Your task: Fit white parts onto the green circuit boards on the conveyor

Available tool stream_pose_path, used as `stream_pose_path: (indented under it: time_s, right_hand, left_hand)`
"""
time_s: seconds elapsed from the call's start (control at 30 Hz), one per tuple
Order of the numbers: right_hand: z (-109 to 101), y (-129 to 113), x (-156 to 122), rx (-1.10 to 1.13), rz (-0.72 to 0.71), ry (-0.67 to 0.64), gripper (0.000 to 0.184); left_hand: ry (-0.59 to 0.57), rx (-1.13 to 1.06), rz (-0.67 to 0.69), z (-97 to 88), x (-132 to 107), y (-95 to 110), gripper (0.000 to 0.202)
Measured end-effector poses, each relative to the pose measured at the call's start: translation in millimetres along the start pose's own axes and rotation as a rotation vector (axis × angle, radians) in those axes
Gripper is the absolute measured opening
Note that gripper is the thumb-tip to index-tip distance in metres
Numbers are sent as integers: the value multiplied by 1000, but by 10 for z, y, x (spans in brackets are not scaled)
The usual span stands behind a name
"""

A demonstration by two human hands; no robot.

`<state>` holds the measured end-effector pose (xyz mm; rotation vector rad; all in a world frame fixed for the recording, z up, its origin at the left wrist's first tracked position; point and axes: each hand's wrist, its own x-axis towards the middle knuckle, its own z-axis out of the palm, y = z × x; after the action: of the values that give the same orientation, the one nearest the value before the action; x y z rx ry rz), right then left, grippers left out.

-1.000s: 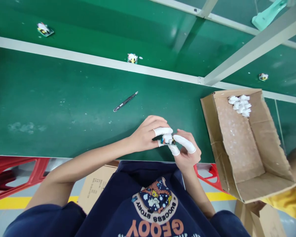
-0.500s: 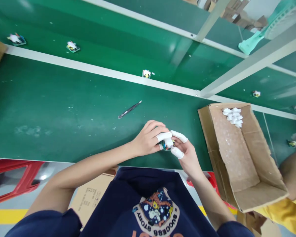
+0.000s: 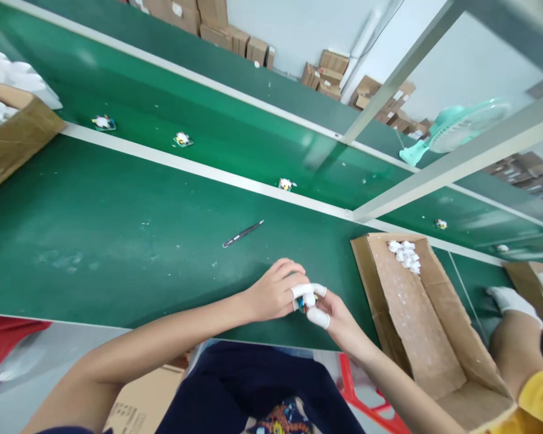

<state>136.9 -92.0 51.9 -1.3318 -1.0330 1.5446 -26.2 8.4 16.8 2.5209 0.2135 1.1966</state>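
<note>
Between my two hands, just above the green table near its front edge, is a small circuit board (image 3: 306, 303) with a white piece on top. My left hand (image 3: 278, 292) grips it from the left, white finger cots on its fingertips. My right hand (image 3: 332, 310), also with white cots on thumb and forefinger, pinches it from the right. The fingers cover much of the board. Beyond my hands, a pair of black tweezers (image 3: 243, 234) lies on the table, touched by neither hand.
An open cardboard box (image 3: 429, 325) with several white pieces (image 3: 405, 255) stands at right. Another box (image 3: 22, 135) holding white pieces is at left. Several small boards (image 3: 183, 139) lie behind the white rail (image 3: 199, 173). A co-worker's gloved hand (image 3: 516, 301) is at far right.
The view has tipped up and shifted left, so more of the back and the left box shows. Both hands stay on the circuit board, their fingers slightly closer together.
</note>
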Motion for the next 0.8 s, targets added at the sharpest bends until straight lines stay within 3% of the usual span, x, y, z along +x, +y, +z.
stream_pose_path:
  time_s: [0.07,0.17,0.23,0.33,0.43,0.5,0.63,0.8]
  right_hand:
    - [-83,-93,82,-130,-26,-110,36]
    - [-337,-323,462,-360,-121,-147,31]
    - [-573,-498,916,-561,-223,-23,29]
    - [-937,-700,1740,-1054,-286,301,30]
    - [-1208,-774,2387,-1201,-238,504,35]
    - [-1308,-761,2605,-1237,-187,590,38]
    - [-1287,-676,2693,-1328,-195,645,44]
    - [-987,-615,2825,-1420,-210,484,42]
  left_hand:
    - [-26,11,-15,-24,-9,15,27]
    - [-24,72,-169,-79,-10,-26,62]
    - [0,96,-314,-127,-5,-87,73]
    - [-6,68,-452,-187,2,-169,56]
    - [-47,40,-458,-205,-2,-200,44]
    - [-55,40,-440,-203,-9,-198,41]
    - [-36,53,-433,-204,-11,-186,40]
    - [-31,68,-414,-200,-7,-203,38]
